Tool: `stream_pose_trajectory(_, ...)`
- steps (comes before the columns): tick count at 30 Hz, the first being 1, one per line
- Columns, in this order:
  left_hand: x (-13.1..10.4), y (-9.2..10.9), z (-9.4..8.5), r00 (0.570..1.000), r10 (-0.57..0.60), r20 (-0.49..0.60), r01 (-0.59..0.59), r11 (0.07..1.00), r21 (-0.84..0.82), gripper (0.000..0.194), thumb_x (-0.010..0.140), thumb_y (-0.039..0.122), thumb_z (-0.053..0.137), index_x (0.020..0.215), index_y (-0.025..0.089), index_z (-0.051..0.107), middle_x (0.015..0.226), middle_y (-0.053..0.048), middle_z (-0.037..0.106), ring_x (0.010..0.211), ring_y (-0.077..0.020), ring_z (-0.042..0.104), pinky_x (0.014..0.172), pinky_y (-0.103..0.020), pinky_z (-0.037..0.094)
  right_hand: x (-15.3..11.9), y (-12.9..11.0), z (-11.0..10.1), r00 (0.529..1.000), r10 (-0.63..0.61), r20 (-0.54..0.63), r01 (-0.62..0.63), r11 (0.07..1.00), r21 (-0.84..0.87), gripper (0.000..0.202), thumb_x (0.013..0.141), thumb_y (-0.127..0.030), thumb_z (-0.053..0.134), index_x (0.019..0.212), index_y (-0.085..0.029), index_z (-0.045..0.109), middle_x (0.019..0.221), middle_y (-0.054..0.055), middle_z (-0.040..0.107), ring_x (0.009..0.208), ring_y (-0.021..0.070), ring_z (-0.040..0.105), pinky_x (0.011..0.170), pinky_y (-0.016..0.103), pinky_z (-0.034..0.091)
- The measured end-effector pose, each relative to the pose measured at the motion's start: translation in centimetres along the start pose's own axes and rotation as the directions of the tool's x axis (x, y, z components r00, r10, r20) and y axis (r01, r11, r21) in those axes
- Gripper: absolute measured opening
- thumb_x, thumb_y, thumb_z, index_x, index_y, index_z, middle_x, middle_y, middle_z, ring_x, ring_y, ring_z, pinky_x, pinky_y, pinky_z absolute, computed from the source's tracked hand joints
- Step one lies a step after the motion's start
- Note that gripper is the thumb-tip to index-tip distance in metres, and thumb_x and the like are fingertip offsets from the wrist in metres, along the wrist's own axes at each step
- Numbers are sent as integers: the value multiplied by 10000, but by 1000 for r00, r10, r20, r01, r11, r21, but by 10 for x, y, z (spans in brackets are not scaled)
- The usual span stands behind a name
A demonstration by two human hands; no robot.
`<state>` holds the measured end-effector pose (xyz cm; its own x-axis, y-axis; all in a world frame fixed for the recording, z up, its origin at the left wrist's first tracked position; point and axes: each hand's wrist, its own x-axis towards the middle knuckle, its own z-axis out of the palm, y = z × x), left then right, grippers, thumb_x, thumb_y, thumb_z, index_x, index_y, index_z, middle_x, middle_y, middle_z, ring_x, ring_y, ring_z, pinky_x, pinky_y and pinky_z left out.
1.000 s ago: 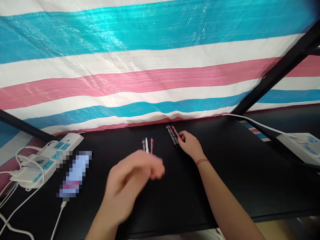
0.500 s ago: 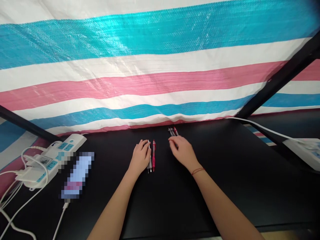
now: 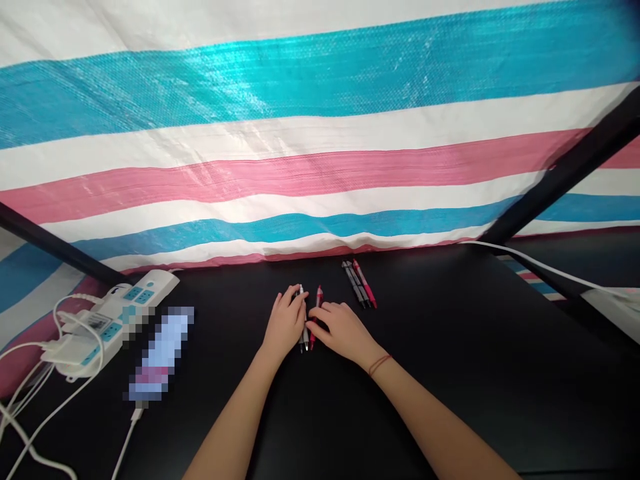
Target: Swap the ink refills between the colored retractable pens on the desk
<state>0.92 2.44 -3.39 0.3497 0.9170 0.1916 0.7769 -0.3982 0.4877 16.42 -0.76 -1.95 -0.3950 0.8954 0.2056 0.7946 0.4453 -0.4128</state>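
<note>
My left hand rests over a white pen and a dark pen, its fingers bent around their upper parts. Just right of these lies a red pen, with my right hand closed at its middle, thumb and fingertips on the barrel. Farther back, to the right, two grey pens and another red pen lie side by side on the black table.
On the left are a white power strip with plugged-in cables and a blurred phone on a cord. Striped sheeting hangs behind the table. A white cable and a white device are at the right.
My right hand has moved left and nearer, from the back pens to the red pen beside my left hand. The back pens now show in full. The view has shifted slightly.
</note>
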Motion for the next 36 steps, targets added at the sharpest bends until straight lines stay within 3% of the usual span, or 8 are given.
stream_pose_trajectory(4,-1,-2,2,999,12,-31,-13,1000,-13,345,905,201,343,1159,207,577,1319,-108,515,1290,-256,409,1073,-511,277,-1,-1,-1,999,33,-39,-30,997,66,173,876,-266,477,726,-204,535,684,11,577,694,178,550,650,295,349)
stream_pose_trajectory(8,-1,-2,1,996,36,-86,-38,999,-19,333,907,217,359,1135,211,601,1316,-118,506,1257,-263,444,1061,-510,303,-2,4,-1,975,177,-137,-114,920,374,91,861,-228,424,783,-223,470,642,-28,517,574,140,494,583,272,365)
stream_pose_trajectory(13,-3,13,-10,957,186,-225,-188,982,13,315,911,294,404,1122,191,614,1248,-131,551,1249,-281,440,1063,-494,307,1,10,-1,883,446,-148,-94,477,874,251,793,-388,563,802,-243,359,762,-7,601,565,132,563,503,258,429)
stream_pose_trajectory(17,-9,25,-16,955,257,-148,-260,966,-4,314,921,326,408,1115,180,607,951,-96,677,918,-233,619,944,-473,415,4,5,-7,882,468,-58,-49,214,976,385,704,-482,663,769,-235,375,855,29,662,617,145,632,530,275,499)
stream_pose_trajectory(25,-10,22,-24,970,60,-236,-133,942,-309,214,864,294,511,999,214,656,893,-60,655,829,-183,616,776,-312,487,4,14,-25,771,634,-54,-170,286,943,490,740,-638,538,543,-215,389,453,-60,382,376,69,338,342,208,261)
stream_pose_trajectory(28,-8,22,-24,967,-138,-215,-7,827,-563,196,795,327,597,916,191,671,850,-47,659,775,-171,626,735,-294,500,4,16,-28,779,626,34,-186,180,966,496,712,-606,597,521,-218,354,425,-77,334,360,56,268,343,212,184)
stream_pose_trajectory(31,-8,24,-21,926,-359,-119,118,574,-810,284,745,409,648,894,167,658,813,-41,671,753,-166,639,740,-303,513,2,14,-30,826,535,175,-240,53,969,479,718,-568,619,524,-206,372,406,-88,321,355,47,245,362,209,166)
stream_pose_trajectory(36,-6,25,-24,886,-464,-25,25,103,-994,379,753,506,634,982,203,619,1103,-76,655,1027,-220,627,900,-389,492,-2,5,-25,872,323,368,-409,66,910,444,776,-565,557,573,-190,430,421,-91,333,366,48,238,379,207,153)
